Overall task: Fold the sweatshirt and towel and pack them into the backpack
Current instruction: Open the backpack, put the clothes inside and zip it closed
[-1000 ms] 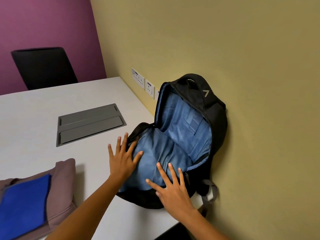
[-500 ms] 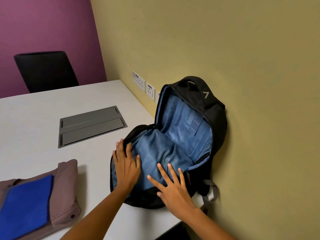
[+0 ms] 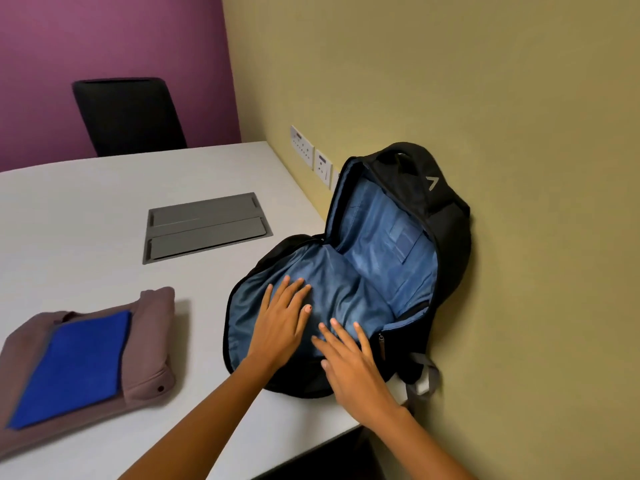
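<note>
The pale grey surface (image 3: 86, 216) runs in front of me up to a yellow wall (image 3: 485, 81). My black backpack (image 3: 446, 230) stands at its right edge, back panel leaning upright against that wall. It is unzipped wide, and the front flap is folded down flat onto the surface toward me. All that shows in the main compartment is blue lining and a flat sewn pocket (image 3: 405, 237) on the back panel.

Well to the left of the backpack, the mauve sweatshirt (image 3: 149, 341) lies folded in a thick rectangle on the surface. The blue towel (image 3: 72, 365) is folded flat and lies on top of it. Neither is in the backpack, and neither touches my hands.

Beyond the backpack and to its left, a black chair (image 3: 128, 116) stands at the far side of the surface. A grey hatch panel (image 3: 206, 230) is set flush into the surface just left of the backpack.

My left hand (image 3: 282, 317) lies flat on the lining of the lowered flap, fingers straight and gripping nothing. My right hand (image 3: 349, 362) is just beside it, nearer the flap's front edge. Its fingers are spread and rest on the same lining, holding nothing.

White wall sockets (image 3: 302, 145) sit just behind the backpack.
</note>
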A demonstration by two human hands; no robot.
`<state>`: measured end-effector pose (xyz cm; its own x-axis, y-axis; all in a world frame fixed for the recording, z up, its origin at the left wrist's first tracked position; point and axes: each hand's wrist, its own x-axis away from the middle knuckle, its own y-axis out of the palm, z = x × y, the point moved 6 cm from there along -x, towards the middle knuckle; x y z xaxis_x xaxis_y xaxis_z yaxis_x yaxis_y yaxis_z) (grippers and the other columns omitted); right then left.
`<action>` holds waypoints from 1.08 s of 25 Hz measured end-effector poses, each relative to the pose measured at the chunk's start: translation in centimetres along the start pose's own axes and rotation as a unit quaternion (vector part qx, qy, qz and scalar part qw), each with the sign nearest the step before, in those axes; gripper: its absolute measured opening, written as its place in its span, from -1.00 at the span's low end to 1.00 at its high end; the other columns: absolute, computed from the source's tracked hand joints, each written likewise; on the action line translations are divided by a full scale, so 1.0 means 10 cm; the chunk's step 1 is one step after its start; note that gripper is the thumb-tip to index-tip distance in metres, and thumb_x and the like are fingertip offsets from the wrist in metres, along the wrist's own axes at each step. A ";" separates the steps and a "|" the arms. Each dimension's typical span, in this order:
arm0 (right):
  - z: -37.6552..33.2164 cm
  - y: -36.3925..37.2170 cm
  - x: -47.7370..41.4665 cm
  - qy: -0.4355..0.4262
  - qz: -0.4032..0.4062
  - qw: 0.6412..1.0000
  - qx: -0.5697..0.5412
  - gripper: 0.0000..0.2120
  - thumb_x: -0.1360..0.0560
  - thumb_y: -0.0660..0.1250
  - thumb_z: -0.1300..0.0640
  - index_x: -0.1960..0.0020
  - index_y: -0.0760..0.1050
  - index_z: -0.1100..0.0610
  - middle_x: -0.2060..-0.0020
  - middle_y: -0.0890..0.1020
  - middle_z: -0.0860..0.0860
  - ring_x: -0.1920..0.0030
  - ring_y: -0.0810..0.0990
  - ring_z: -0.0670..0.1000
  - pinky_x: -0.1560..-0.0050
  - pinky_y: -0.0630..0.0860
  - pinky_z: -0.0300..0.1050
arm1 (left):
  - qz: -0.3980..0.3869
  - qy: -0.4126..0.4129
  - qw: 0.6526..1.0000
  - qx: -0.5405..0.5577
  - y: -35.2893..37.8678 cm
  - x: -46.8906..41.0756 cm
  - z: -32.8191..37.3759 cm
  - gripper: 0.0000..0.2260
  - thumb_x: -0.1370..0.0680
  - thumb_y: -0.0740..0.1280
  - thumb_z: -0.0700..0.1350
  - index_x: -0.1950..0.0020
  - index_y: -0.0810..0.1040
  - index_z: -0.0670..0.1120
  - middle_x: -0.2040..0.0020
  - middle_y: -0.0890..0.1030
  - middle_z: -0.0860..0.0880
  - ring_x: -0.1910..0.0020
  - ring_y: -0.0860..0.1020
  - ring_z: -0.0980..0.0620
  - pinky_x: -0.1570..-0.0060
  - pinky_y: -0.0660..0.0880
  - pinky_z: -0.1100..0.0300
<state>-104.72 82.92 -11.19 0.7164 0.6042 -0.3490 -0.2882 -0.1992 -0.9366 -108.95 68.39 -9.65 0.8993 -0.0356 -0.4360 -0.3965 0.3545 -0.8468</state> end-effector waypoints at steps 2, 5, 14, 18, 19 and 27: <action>-0.04 -0.16 -0.05 -0.017 0.040 0.997 -0.065 -0.62 -0.55 0.09 0.09 -0.28 0.53 0.07 -0.30 0.53 -0.01 -0.42 0.36 0.00 -0.43 0.10 0.12 | 0.023 -0.016 1.000 0.009 -0.10 0.17 0.02 -0.58 -0.65 -0.05 0.05 -0.37 0.44 -0.05 -0.40 0.42 0.02 -0.50 0.19 0.04 -0.48 0.03 0.04; -0.09 -0.37 -0.15 -0.029 0.101 0.980 -0.170 -0.67 -0.56 0.12 0.21 -0.22 0.56 0.14 -0.19 0.60 -0.01 -0.35 0.44 -0.01 -0.45 0.16 0.08 | 0.052 -0.055 0.997 0.031 -0.27 0.41 0.00 -0.63 -0.65 0.00 0.03 -0.34 0.45 -0.03 -0.38 0.43 0.04 -0.48 0.23 0.05 -0.47 0.07 0.05; -0.91 -0.48 -0.49 -0.100 0.141 0.940 -0.295 -0.72 -0.50 0.17 0.32 -0.12 0.58 0.20 0.00 0.62 0.02 -0.13 0.55 -0.03 -0.40 0.31 0.04 | 0.140 -0.217 0.965 0.044 -0.96 1.23 -0.71 -0.68 -0.63 0.04 0.01 -0.26 0.47 -0.01 -0.21 0.52 0.06 -0.23 0.41 0.12 -0.31 0.33 0.07; -1.51 -0.35 -0.72 -0.161 0.112 0.931 -0.308 -0.71 -0.45 0.25 0.39 -0.12 0.56 0.20 0.01 0.60 0.03 -0.09 0.54 0.02 -0.37 0.33 -0.01 | 0.142 -0.274 0.951 0.039 -1.20 1.61 -1.29 -0.64 -0.61 0.04 0.04 -0.22 0.50 -0.08 -0.10 0.58 -0.03 -0.04 0.53 0.00 -0.09 0.46 0.10; -1.68 -0.29 -0.80 -0.173 0.103 0.931 -0.304 -0.70 -0.45 0.26 0.39 -0.13 0.56 0.20 0.00 0.60 0.03 -0.09 0.53 0.03 -0.35 0.35 -0.04 | 0.129 -0.283 0.950 0.024 -1.24 1.69 -1.47 -0.64 -0.61 0.05 0.03 -0.23 0.51 -0.08 -0.13 0.58 -0.04 -0.08 0.53 -0.02 -0.12 0.43 0.11; -2.80 0.34 -1.56 -0.202 0.006 0.957 -0.208 -0.41 -0.20 0.55 0.15 -0.21 0.56 0.21 -0.13 0.62 0.10 -0.13 0.61 0.09 -0.18 0.50 -0.10 | -0.066 -0.344 0.935 -0.058 -1.28 2.08 -2.90 -0.57 -0.64 0.17 -0.01 -0.49 0.28 -0.11 -0.52 0.23 -0.06 -0.53 0.13 -0.07 -0.47 0.04 -0.01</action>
<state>-99.10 51.21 -9.81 0.3864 0.8318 -0.3984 0.0431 -0.4478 -0.8931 -90.56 35.97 -16.68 0.8318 0.5519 -0.0594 -0.2550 0.2848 -0.9241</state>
